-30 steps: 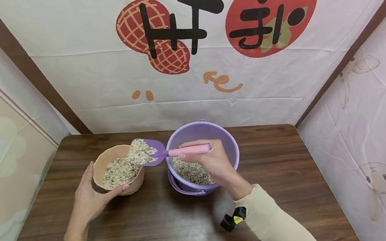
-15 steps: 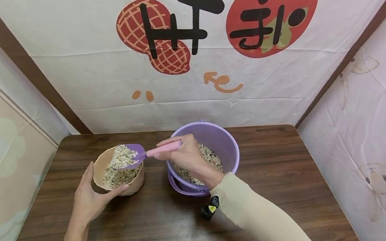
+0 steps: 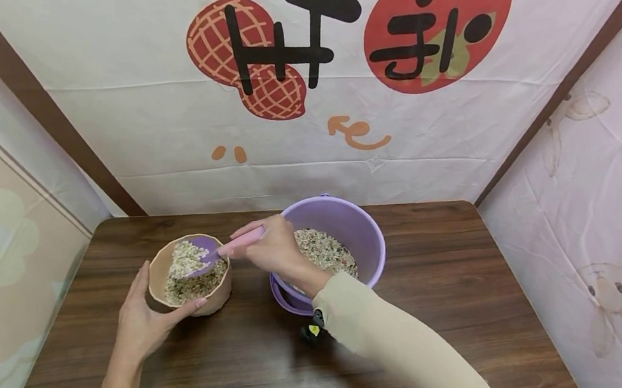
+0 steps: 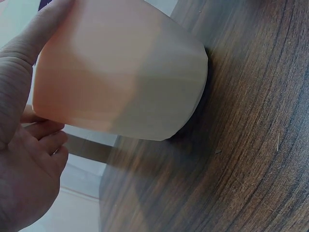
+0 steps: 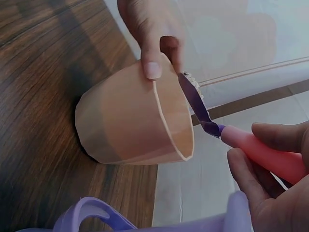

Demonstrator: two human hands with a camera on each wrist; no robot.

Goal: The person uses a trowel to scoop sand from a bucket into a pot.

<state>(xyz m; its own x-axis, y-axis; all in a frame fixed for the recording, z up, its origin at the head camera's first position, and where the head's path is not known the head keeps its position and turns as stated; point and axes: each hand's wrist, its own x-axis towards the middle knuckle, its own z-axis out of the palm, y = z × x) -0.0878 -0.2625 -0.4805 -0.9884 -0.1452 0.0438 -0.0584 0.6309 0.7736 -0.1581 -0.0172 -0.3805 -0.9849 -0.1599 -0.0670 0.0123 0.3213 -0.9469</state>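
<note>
My left hand (image 3: 144, 322) holds a peach-coloured faceted pot (image 3: 218, 300), thumb at the near rim and fingers round its left side. Inside the pot lie pale, speckled grains (image 3: 189, 291). The right hand (image 3: 276, 246) grips the pink handle of a small purple shovel (image 3: 242, 243), its blade loaded with grains and over the pot's mouth. From the right wrist view, the shovel (image 5: 195, 99) is nearly level, just beyond the pot's rim. In the left wrist view the pot (image 4: 120, 72) stands with its base at the wooden table.
A purple bucket (image 3: 366, 232) stands right of the pot, partly filled with similar grains (image 3: 326, 253); my right forearm crosses its front. Its handle hangs at the front left. Behind the brown table (image 3: 445, 307) is a printed cloth wall (image 3: 428, 161).
The right hand has moved left from over the bucket, carrying the loaded shovel from the pot's right rim to above its opening. The left hand and pot have stayed in place.
</note>
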